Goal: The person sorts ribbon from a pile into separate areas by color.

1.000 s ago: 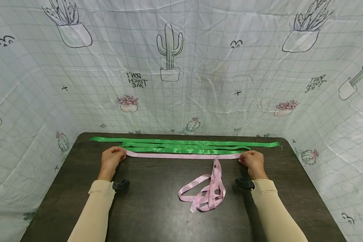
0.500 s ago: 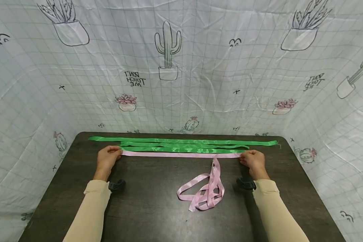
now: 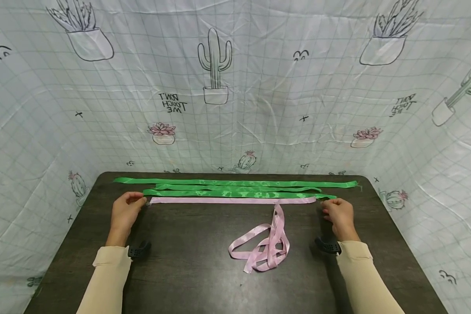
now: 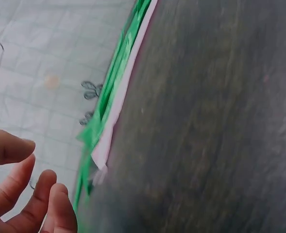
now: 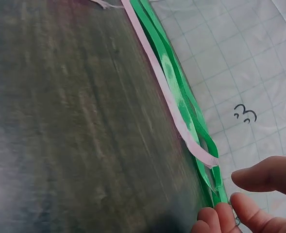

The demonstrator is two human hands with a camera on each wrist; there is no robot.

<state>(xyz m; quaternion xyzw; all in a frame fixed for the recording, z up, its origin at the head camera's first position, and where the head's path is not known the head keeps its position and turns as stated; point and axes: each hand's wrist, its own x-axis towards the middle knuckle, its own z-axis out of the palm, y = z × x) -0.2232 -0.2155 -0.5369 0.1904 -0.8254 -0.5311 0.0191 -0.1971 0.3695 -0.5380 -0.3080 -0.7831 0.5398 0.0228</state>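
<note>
A pink ribbon [image 3: 227, 200] lies stretched straight across the dark table. Just past its frayed left end is my left hand [image 3: 124, 213], thumb and fingers apart with nothing between them in the left wrist view. My right hand [image 3: 340, 216] sits beyond the ribbon's other end, its thumb also apart from the fingers; its fingertips [image 5: 225, 216] are close to the end of a green ribbon [image 5: 169, 73], and whether they touch it I cannot tell. Several green strips run alongside, behind the pink one. A loose pink ribbon heap [image 3: 278, 244] lies in front, its upper tip close to the straight ribbon.
Along the back edge of the table [image 3: 188, 270] a longer green ribbon [image 3: 235, 183] is laid out. White grid-patterned cloth [image 3: 267, 87] with cactus drawings hangs behind and at both sides. A black strap [image 3: 139, 250] is on the left wrist, another [image 3: 329, 246] on the right.
The hands have moved outward and let go of the pink ribbon's ends. It now lies flatter and straighter, and both green ends beside it show. The pink heap looks unchanged.
</note>
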